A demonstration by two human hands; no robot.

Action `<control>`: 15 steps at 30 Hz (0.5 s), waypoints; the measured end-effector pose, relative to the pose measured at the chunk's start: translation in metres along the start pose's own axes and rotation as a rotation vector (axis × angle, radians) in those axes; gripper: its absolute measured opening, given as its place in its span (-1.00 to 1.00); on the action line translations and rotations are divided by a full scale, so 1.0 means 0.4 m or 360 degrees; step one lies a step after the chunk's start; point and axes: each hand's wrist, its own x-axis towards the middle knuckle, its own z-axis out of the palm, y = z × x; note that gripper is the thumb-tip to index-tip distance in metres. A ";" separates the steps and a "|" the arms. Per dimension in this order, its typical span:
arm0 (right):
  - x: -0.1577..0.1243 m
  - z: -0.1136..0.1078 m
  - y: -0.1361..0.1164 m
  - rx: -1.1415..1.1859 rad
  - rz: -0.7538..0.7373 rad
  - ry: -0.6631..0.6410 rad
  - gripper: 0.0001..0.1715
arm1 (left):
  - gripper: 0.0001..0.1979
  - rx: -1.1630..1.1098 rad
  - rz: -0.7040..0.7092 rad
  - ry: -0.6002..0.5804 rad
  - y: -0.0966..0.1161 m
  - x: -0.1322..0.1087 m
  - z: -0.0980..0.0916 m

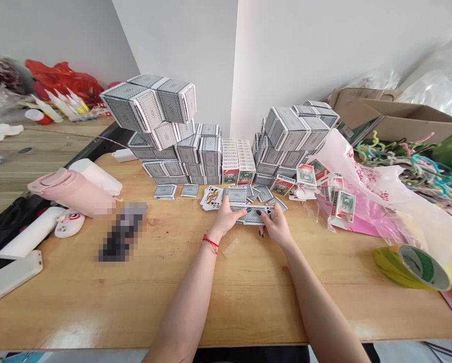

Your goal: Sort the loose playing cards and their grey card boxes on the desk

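Observation:
Both my hands rest on the wooden table [135, 297] around a loose bunch of grey-backed playing cards [253, 215]. My left hand [226, 217], with a red string at the wrist, curls its fingers over the left end of the bunch. At the right end, my right hand [274, 225] pinches the cards with dark-painted nails. Just beyond lie more loose cards, some face up [212, 196], and single grey decks [165, 191].
Wrapped grey card bricks stand in piles at back left [150, 106] and back right [294, 133]. Small boxed decks [343, 204] lie on a pink plastic bag [365, 201] at right. A green tape roll [418, 264] sits at right, a pink bottle [72, 191] at left, a cardboard box [396, 118] behind.

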 end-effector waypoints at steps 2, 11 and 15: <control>-0.001 -0.003 -0.004 -0.0113 0.0009 0.0043 -0.62 | -0.50 0.0041 0.0032 -0.0057 0.000 0.004 -0.002; -0.008 -0.004 -0.011 -0.0315 -0.0027 0.0170 -0.65 | -0.46 0.0146 0.0140 -0.0037 -0.014 0.012 -0.003; 0.003 -0.009 -0.004 0.0075 0.0025 0.0038 -0.60 | -0.49 0.0108 0.0179 -0.0021 -0.010 0.012 -0.007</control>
